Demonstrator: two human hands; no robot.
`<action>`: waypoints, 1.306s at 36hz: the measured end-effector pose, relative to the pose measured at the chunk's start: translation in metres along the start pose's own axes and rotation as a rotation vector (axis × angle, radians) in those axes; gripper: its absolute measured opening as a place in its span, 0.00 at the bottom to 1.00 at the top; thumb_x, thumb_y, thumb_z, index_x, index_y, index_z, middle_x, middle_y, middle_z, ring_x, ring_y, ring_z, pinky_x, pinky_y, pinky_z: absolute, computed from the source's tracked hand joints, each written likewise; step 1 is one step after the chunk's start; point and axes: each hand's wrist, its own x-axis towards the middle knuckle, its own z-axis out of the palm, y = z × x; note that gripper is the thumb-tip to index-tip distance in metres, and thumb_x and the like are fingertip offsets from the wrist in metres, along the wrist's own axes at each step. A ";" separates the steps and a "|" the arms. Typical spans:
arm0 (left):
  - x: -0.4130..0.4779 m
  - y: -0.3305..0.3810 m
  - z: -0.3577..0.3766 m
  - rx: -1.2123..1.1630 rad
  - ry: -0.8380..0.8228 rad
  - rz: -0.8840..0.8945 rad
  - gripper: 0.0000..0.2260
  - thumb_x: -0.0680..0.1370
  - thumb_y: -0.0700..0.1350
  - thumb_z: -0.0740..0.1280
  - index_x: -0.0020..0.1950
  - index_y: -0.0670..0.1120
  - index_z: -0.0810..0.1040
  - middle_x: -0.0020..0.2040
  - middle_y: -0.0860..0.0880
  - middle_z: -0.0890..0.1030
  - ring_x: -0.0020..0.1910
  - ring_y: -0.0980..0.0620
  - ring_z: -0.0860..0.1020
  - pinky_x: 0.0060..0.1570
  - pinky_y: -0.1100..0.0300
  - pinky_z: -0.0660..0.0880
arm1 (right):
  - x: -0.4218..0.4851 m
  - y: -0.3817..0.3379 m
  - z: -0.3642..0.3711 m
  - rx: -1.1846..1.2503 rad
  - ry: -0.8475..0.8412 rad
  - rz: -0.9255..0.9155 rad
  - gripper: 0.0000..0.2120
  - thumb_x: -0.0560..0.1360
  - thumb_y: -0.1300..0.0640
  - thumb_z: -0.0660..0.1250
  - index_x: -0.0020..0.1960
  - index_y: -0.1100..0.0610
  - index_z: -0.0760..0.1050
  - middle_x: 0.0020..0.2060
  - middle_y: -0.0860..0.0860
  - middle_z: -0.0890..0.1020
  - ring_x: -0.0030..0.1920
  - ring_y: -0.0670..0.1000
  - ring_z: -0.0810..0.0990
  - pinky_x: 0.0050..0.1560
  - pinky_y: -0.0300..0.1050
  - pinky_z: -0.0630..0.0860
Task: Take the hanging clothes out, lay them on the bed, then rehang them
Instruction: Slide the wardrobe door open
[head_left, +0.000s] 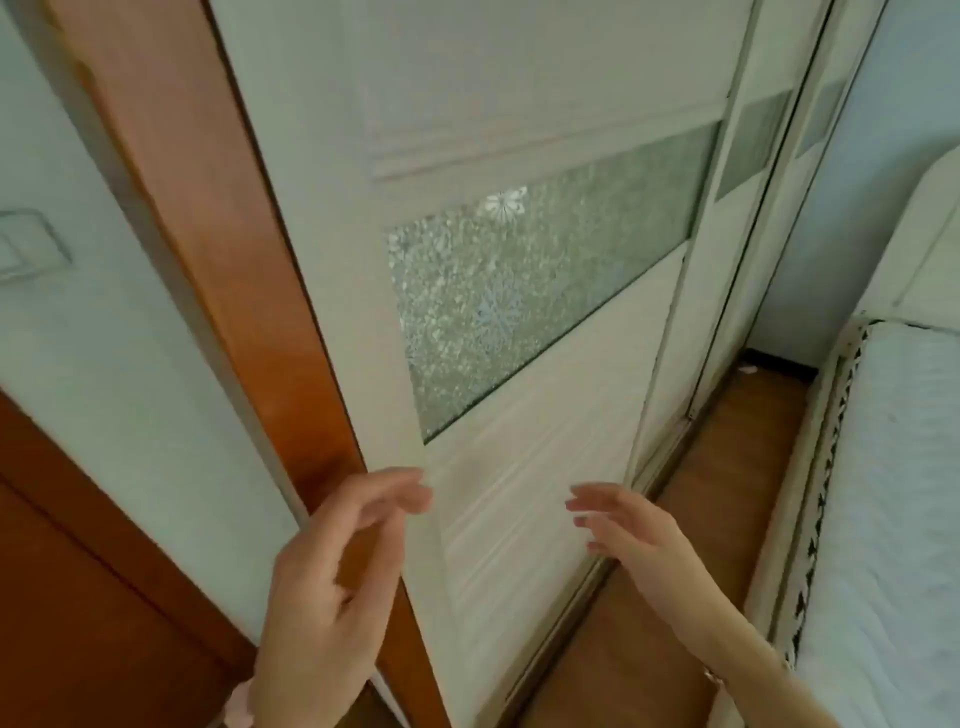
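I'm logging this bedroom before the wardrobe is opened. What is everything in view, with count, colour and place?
White sliding wardrobe doors with frosted glass panels: at least two, white, centre and right behind.
Wooden wardrobe side panel: one, orange-brown, left of the near door.
Wall switch plate: one, pale, far left wall.
Dark wooden door or panel: one, brown, lower left.
Wooden floor: brown, lower centre.
White quilted bed: one, right edge.
Left hand: open, at the near door's left edge.
Right hand: open, before its lower panel.
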 end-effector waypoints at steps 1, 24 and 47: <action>0.007 0.008 -0.010 -0.004 0.090 0.075 0.10 0.76 0.50 0.60 0.55 0.55 0.78 0.49 0.59 0.82 0.52 0.59 0.81 0.55 0.71 0.75 | 0.006 -0.014 0.004 -0.027 -0.002 -0.103 0.13 0.77 0.60 0.62 0.56 0.45 0.76 0.52 0.42 0.82 0.53 0.40 0.79 0.55 0.39 0.76; 0.092 0.020 -0.045 0.216 0.420 0.304 0.40 0.71 0.54 0.67 0.74 0.64 0.45 0.73 0.74 0.45 0.76 0.67 0.47 0.73 0.73 0.49 | 0.029 -0.126 0.112 -0.052 -0.025 -0.771 0.32 0.75 0.46 0.61 0.74 0.41 0.48 0.72 0.29 0.52 0.73 0.33 0.49 0.69 0.25 0.49; 0.090 0.014 -0.038 0.263 0.452 0.276 0.41 0.70 0.54 0.68 0.75 0.59 0.44 0.77 0.66 0.47 0.78 0.63 0.47 0.73 0.73 0.48 | 0.040 -0.120 0.117 -0.099 0.184 -0.858 0.37 0.69 0.50 0.68 0.73 0.45 0.55 0.71 0.35 0.61 0.72 0.38 0.60 0.70 0.32 0.59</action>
